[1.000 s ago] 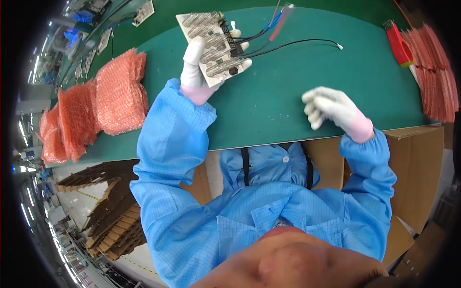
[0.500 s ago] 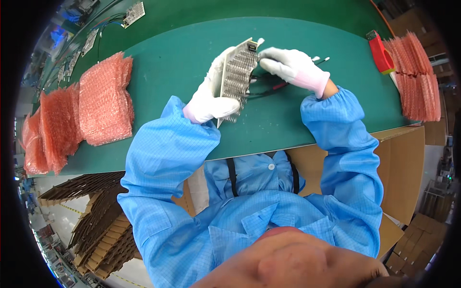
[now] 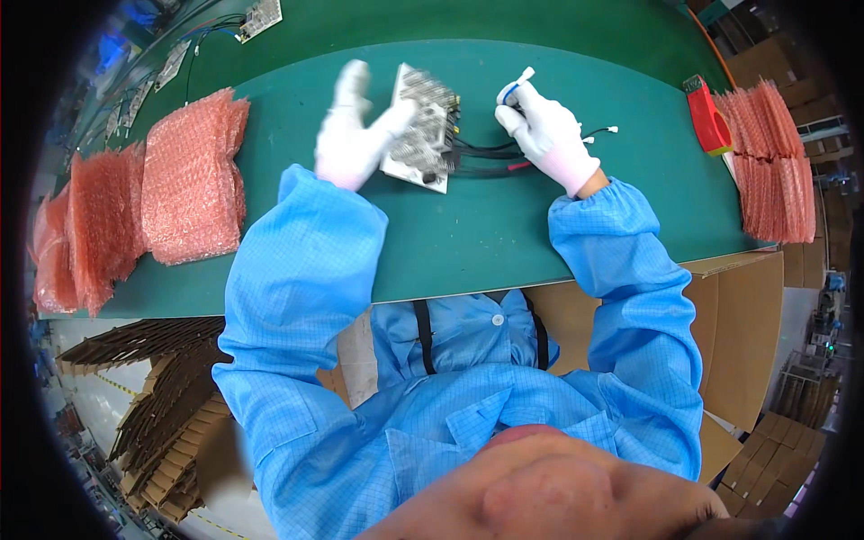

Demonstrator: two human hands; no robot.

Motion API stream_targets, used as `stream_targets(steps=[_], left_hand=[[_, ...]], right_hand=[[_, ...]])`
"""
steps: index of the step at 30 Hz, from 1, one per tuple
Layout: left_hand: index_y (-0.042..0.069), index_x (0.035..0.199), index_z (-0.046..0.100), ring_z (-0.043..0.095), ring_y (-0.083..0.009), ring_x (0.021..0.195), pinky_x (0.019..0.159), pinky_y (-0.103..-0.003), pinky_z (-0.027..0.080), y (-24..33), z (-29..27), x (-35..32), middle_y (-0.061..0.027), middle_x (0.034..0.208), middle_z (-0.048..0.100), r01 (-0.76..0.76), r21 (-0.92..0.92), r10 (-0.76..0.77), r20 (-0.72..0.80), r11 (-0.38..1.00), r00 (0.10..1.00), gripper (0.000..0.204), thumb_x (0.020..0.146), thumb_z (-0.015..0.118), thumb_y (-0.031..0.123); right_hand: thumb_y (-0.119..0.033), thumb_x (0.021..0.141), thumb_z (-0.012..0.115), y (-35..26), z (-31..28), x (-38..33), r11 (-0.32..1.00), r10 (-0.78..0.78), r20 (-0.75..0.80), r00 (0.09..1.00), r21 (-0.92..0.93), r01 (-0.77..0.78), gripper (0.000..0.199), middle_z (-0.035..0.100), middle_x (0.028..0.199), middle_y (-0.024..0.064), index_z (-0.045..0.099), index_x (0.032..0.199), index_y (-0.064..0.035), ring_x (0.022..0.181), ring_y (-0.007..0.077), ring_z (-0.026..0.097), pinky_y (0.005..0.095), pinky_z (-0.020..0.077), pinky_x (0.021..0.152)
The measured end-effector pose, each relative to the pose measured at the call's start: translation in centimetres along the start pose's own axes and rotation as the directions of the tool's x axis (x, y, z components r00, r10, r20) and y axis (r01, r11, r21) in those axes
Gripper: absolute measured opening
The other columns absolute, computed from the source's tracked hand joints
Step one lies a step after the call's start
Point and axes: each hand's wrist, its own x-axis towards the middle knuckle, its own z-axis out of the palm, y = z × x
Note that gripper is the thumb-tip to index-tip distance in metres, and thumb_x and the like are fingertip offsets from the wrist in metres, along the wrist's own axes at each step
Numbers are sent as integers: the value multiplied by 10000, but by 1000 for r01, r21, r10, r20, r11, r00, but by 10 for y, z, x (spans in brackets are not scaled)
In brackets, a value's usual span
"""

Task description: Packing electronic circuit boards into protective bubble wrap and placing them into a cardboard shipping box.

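Observation:
A white circuit board covered with rows of shiny metal parts stands or lies tilted on the green table, slightly blurred. Black cables, one with a red section, run from its right side. My left hand, in a white glove, is beside the board's left edge with fingers spread and thumb pointing at it; whether the thumb touches cannot be made out. To the right, my gloved right hand is closed on a cable with a white plug and a blue band sticking out past the fingertips.
Stacks of pink bubble-wrap bags lie on the left, more bubble-wrap bags on the right beside a red tape dispenser. Wired boards line the far left. An open cardboard box stands below the table's front edge.
My left hand has let go of the board and opened to its left. The board has gone down onto the table. My right hand has moved slightly and now shows a plug beyond its fingers.

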Motion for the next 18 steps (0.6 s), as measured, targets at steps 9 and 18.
stream_targets(steps=[9, 18], left_hand=[[148, 969, 606, 538, -221, 1038, 976, -447, 374, 56, 43, -5, -25, 1008, 616, -782, 597, 854, 298, 182, 427, 260, 710, 599, 140], [113, 673, 654, 610, -203, 798, 844, -351, 427, 63, 47, 13, -42, 652, 638, -456, 842, 157, 428, 287, 890, 166, 751, 615, 254]], right_hand=[[-119, 793, 614, 3, 2, -16, 883, -469, -116, 876, -91, 461, 198, 592, 726, 104, 620, 986, -74, 623, 273, 580, 348, 473, 555], [-152, 766, 646, 7, 15, -17, 929, -369, -259, 893, -133, 345, 134, 613, 709, 86, 646, 868, -65, 599, 246, 596, 315, 472, 528]])
